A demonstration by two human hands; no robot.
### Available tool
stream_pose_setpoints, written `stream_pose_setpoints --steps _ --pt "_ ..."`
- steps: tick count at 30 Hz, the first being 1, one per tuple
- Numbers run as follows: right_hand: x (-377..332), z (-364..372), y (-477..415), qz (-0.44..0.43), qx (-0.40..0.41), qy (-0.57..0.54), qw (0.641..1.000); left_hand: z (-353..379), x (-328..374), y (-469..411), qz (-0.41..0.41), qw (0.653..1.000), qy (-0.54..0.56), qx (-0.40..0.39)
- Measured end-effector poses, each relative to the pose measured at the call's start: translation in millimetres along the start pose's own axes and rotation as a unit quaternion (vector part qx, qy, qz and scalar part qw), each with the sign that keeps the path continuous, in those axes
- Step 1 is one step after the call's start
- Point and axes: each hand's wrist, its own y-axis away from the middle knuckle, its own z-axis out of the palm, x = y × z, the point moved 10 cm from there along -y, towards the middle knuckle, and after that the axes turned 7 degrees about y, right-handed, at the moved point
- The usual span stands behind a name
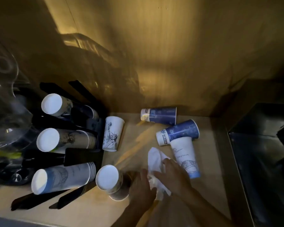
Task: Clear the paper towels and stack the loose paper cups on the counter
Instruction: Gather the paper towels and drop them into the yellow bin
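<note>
— Two hands are on the counter (92, 208), both at the crumpled paper towel (155, 163) near six o'clock.

— How are the fingers?

— The right hand (172, 175) lies flat on the towel with its fingers spread apart. The left hand (140, 189) has its fingers bent against the towel's lower edge; whether they pinch it, I cannot tell.

— And the loose cups?

— Four lie on their sides. A white statue cup (112, 133) lies at about nine o'clock from the towel, just beside the black cup rack (82, 156). A blue cup (159, 115) lies at twelve o'clock against the back wall. A second blue cup (179, 131) lies at one o'clock, touching a white bridge cup (186, 156), which lies at three o'clock, right beside the right hand.

— Anything upright?

— A short stack of cups (111, 181) stands upside down at eight o'clock, just beside the left hand.

— The rack?

— Three rows of nested cups lie in it: top (56, 104), middle (62, 139), bottom (61, 179), their bottoms toward the camera.

— Further left?

— Clear plastic ware (5, 95), blurred.
</note>
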Motion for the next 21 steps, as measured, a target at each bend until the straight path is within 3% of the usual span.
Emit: stream_pose_setpoints --steps 5,10,15,21 --pt "11 11 3 0.000 -0.023 -0.001 1.000 1 -2 -9 0.042 0.992 -0.116 0.006" --pt "16 -9 3 -0.006 0.030 -0.027 0.999 8 -4 -11 0.068 0.984 -0.165 0.024" --pt "23 -32 4 0.009 0.059 -0.100 0.993 14 -12 -11 0.040 0.992 -0.117 0.017" --pt "22 -66 14 -0.020 0.105 -0.140 0.984 -6 -3 8 0.034 0.994 0.013 0.104"
